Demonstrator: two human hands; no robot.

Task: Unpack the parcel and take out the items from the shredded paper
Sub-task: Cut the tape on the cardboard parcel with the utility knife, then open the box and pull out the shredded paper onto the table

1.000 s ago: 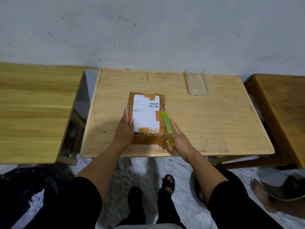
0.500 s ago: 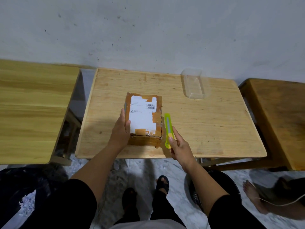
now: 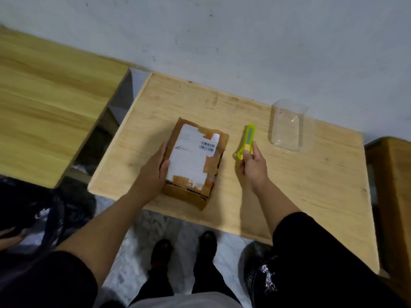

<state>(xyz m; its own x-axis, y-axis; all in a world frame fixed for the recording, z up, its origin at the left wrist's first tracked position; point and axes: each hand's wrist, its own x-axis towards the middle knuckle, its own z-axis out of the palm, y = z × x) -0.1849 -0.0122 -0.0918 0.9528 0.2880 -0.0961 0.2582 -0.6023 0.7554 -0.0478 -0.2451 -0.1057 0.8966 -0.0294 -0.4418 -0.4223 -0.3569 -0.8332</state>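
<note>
A brown cardboard parcel (image 3: pixel 195 161) with a white shipping label and brown tape lies closed on the light wooden table (image 3: pixel 289 181). My left hand (image 3: pixel 153 172) rests against its left side, thumb on the label. To the right of the parcel, apart from it, my right hand (image 3: pixel 253 165) pinches the lower end of a green utility knife (image 3: pixel 247 141) that lies on or just above the tabletop, pointing away from me. No shredded paper or contents are visible.
A clear plastic container (image 3: pixel 288 125) stands at the table's back right. Another wooden table (image 3: pixel 44 103) is to the left and a darker one (image 3: pixel 393 192) to the right. A dark bag (image 3: pixel 33 207) sits on the floor at left. A grey wall is behind.
My right hand has carried the green knife away from the parcel's right edge to the open tabletop on the right. My left hand stays on the parcel. The camera view has tilted.
</note>
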